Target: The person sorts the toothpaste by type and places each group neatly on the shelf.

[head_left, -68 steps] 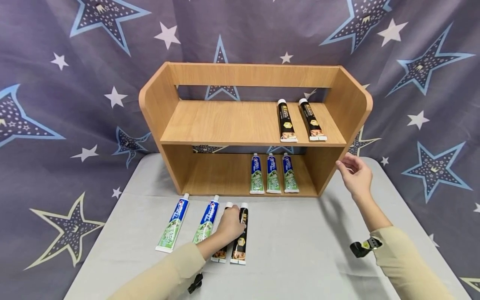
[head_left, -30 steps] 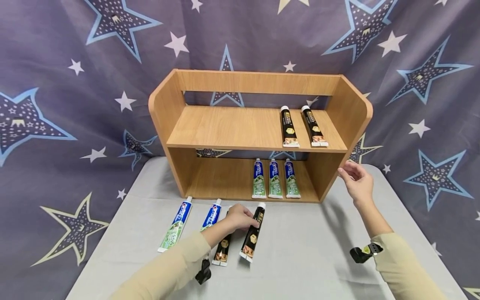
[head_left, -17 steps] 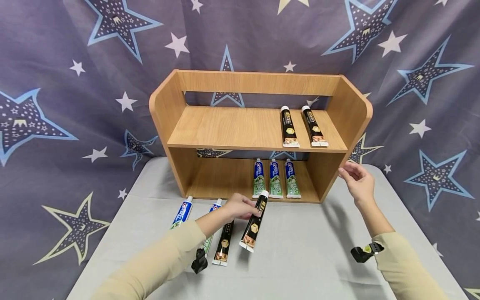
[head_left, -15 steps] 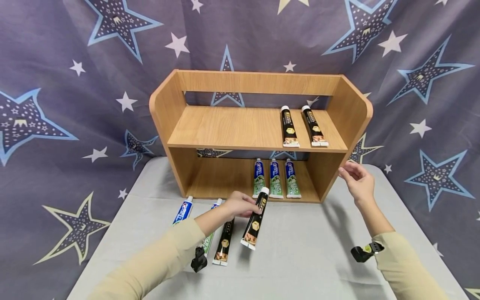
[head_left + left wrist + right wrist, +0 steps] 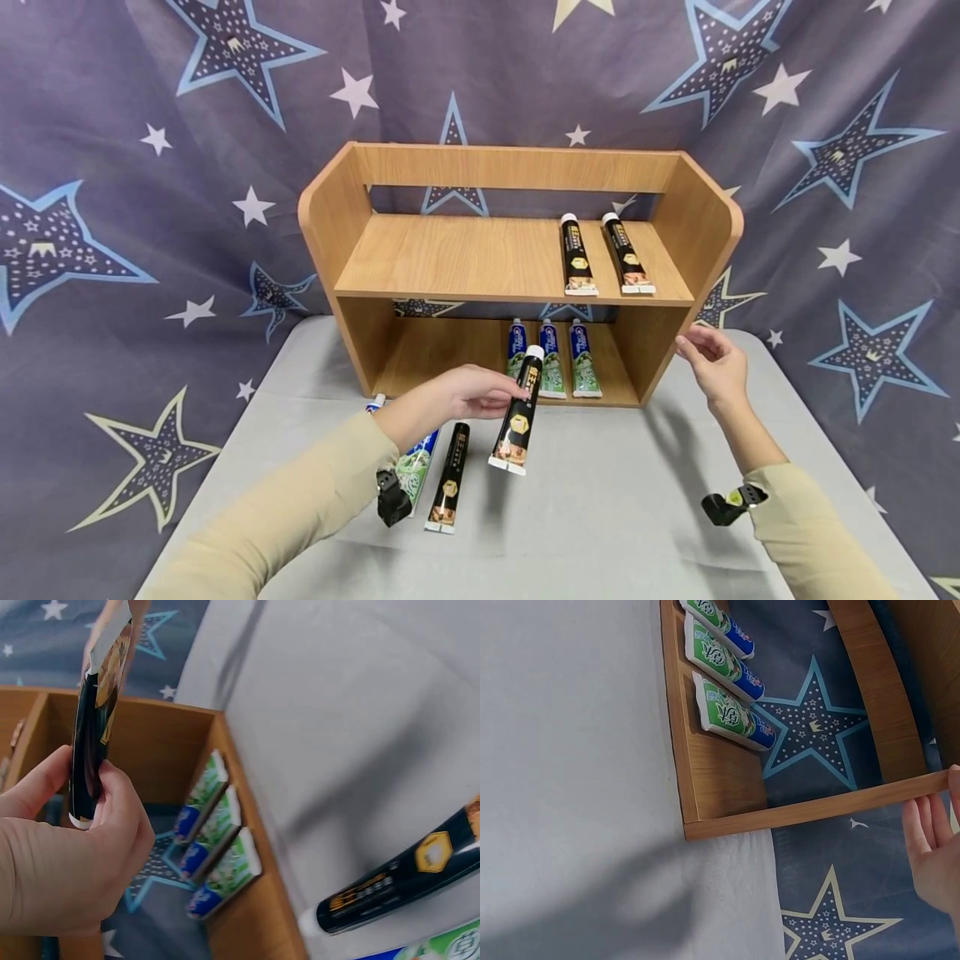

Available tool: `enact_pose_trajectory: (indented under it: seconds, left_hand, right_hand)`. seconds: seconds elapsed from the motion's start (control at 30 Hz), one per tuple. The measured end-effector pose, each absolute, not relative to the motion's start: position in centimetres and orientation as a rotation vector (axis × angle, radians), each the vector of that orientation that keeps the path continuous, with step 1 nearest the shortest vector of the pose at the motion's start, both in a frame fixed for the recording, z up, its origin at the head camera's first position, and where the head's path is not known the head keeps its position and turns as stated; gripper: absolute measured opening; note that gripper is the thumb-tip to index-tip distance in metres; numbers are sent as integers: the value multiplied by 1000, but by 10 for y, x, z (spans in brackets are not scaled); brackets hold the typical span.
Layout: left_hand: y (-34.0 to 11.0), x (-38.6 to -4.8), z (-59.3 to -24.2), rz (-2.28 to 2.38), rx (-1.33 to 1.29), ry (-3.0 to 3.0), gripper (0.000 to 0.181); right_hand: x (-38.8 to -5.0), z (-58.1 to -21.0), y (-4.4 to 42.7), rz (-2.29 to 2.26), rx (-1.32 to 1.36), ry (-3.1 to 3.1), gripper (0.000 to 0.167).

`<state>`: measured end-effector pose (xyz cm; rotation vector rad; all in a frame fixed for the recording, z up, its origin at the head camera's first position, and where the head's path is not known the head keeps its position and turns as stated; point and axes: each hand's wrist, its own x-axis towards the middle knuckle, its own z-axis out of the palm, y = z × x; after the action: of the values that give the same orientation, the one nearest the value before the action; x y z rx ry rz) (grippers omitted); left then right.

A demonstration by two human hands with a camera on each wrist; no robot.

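Note:
My left hand [image 5: 480,392] pinches a black toothpaste tube [image 5: 519,421] between thumb and fingers. The tube hangs above the table in front of the shelf, white cap up and tilted. In the left wrist view, the left hand [image 5: 82,847] holds this black tube [image 5: 94,735] by its sides. My right hand [image 5: 716,367] grips the right side panel of the wooden shelf [image 5: 517,296]. In the right wrist view, the right hand's fingers [image 5: 930,825] lie on the panel's outer side, with the thumb at its edge.
Two black tubes [image 5: 576,258] lie on the upper board's right part. Three blue-green toothpaste tubes [image 5: 585,362] lie on the lower board. Left on the table are another black tube [image 5: 448,483] and a blue-green tube [image 5: 416,467]; a further one is mostly hidden by the left arm.
My left hand has picked the right-hand black tube off the table, raised it and moved it right, towards the shelf. The right hand stays at the shelf's side.

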<state>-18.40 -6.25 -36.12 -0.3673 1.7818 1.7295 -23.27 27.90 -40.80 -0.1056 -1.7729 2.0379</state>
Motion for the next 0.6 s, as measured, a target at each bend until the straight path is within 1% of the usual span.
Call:
enact_pose_trajectory:
  seconds: [0.23,0.6]
  left_hand:
    - [-65,-187,-328,1761,-319,1751,44]
    - [-69,-192,-278,1817,-286,1827,43]
  right_hand:
    - [-232,-406,279,2067,-110,-1753,29]
    - [-232,-406,278,2076,-115,-1743,28]
